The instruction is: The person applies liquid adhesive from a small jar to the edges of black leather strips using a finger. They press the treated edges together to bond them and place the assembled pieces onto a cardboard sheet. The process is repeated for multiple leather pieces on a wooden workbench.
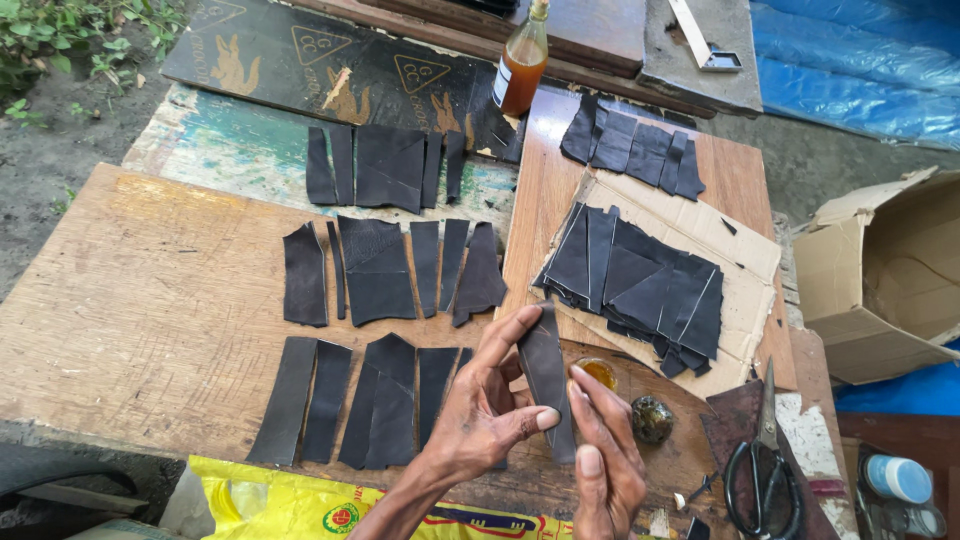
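Left hand point(490, 405) up from bottom edge, palm toward me, index extended up, thumb and fingers pinched closed. Right hand point(605, 455) just beside it, fingers point(590, 385) straight, angled up-left, tips near left thumb.

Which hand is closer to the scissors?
Right. The right hand is just left of the scissors; the left hand is farther left, both holding a dark leather strip.

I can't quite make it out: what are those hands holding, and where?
A dark leather strip, upright. The left hand pinches its upper and lower edge; the right hand touches its lower right edge.
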